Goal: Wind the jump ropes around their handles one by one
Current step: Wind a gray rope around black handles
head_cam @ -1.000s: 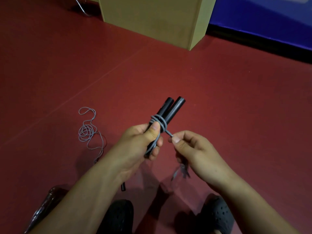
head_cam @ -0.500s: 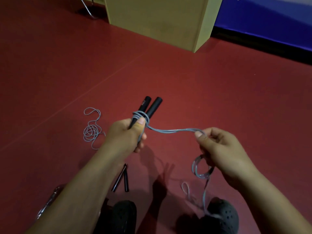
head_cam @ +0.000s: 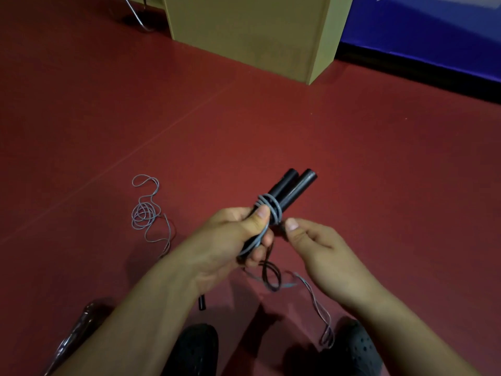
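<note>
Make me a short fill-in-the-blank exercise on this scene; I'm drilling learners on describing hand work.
1. The left hand grips two black ____ side by side.
2. Grey rope is wound around the handles just above the left ____.
3. The right hand is beside the coil, to its ____.
4. Another rope lies loose on the ____ floor.

Missing words: handles; thumb; right; red

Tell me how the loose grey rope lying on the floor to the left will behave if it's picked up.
The grey rope probably goes limp: it lies in slack, uneven loops. It looks thin, so likely light. Its coils seem unsecured and may fall open or tangle when lifted.
</note>
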`<state>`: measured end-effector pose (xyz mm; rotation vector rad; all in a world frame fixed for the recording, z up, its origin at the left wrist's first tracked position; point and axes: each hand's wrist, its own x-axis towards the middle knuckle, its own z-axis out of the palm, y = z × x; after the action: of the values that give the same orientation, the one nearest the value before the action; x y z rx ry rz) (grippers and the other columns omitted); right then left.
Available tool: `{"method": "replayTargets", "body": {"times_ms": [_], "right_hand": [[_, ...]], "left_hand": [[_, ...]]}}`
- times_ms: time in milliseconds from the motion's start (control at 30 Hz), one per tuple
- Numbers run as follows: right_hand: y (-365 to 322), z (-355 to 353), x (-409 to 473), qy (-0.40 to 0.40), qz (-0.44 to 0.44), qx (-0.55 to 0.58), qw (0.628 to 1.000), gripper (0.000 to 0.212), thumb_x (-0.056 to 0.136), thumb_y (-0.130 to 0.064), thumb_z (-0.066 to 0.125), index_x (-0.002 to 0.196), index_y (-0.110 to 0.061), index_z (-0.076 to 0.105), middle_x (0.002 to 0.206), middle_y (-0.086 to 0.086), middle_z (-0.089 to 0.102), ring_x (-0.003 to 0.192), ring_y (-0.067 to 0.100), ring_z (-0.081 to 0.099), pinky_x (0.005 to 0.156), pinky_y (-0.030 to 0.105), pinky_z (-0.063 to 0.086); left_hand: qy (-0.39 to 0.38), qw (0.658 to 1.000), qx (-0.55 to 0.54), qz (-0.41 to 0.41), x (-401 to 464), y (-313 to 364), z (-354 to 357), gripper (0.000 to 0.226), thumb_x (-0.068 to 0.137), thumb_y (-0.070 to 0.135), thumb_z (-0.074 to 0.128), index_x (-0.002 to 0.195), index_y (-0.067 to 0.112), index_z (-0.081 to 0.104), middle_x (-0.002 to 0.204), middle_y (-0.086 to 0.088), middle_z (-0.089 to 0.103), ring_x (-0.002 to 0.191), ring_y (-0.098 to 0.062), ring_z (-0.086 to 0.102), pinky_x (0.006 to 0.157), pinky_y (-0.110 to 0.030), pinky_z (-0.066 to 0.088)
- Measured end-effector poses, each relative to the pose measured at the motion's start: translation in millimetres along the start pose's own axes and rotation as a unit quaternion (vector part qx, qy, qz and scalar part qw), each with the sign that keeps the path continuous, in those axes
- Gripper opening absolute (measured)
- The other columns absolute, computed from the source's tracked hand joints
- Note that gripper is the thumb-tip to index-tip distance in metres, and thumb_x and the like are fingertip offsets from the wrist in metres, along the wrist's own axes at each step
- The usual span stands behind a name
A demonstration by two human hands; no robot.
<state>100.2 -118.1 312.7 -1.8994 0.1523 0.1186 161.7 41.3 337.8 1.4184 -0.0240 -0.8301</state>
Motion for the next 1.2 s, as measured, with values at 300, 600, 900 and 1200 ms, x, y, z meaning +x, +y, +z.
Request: {"method": "replayTargets", "body": {"times_ms": [300,600,900,1200], "right_hand": [[-7.1,-9.7,1.1,-0.012,0.059,0.013,0.998,0.021,0.098,-0.027,0.055,0.09,-0.012,0.067,0.057,-0.01,0.042,0.045,0.003,0.032,0.045,0.016,0.028],[-9.7,-13.4,-5.2,0.016,0.016,-0.054,0.998,0.041,0.091,-0.053,0.05,0.077,-0.018,0.068,0.057,-0.003,0.042,0.049,0.009,0.035,0.05,0.027,0.03],[-2.6,-37.1,-12.9,0.024,0.049,-0.086,0.995,0.029,0.092,-0.035,0.062,0.074,-0.011,0.062,0.051,-0.011,0.051,0.048,0.003,0.045,0.054,0.024,0.038],[3.2,-34.7,-3.3,0.108,-0.118,-0.114,0.98,0.017,0.097,-0.023,0.059,0.084,-0.022,0.069,0.07,-0.005,0.063,0.064,0.003,0.054,0.064,0.024,0.043]], "left_hand": [[0.097,0.986,0.096,0.093,5.5,-5.8,-12.3,0.026,0.103,0.022,0.048,0.083,0.011,0.06,0.063,-0.003,0.056,0.043,-0.01,0.044,0.041,-0.02,0.036],[0.198,0.904,0.339,0.171,15.2,-20.2,-14.3,0.008,0.096,0.029,0.059,0.102,0.027,0.065,0.063,0.007,0.064,0.048,0.001,0.052,0.05,-0.018,0.038],[0.236,0.868,0.42,0.12,18.6,-25.1,-30.7,0.011,0.094,0.033,0.061,0.095,0.022,0.063,0.069,0.005,0.069,0.063,-0.013,0.064,0.067,-0.036,0.052],[0.02,0.915,0.397,0.074,13.5,-30.0,-7.8,0.021,0.095,0.023,0.062,0.111,0.037,0.062,0.078,0.004,0.073,0.046,-0.011,0.059,0.054,-0.024,0.049]]}}
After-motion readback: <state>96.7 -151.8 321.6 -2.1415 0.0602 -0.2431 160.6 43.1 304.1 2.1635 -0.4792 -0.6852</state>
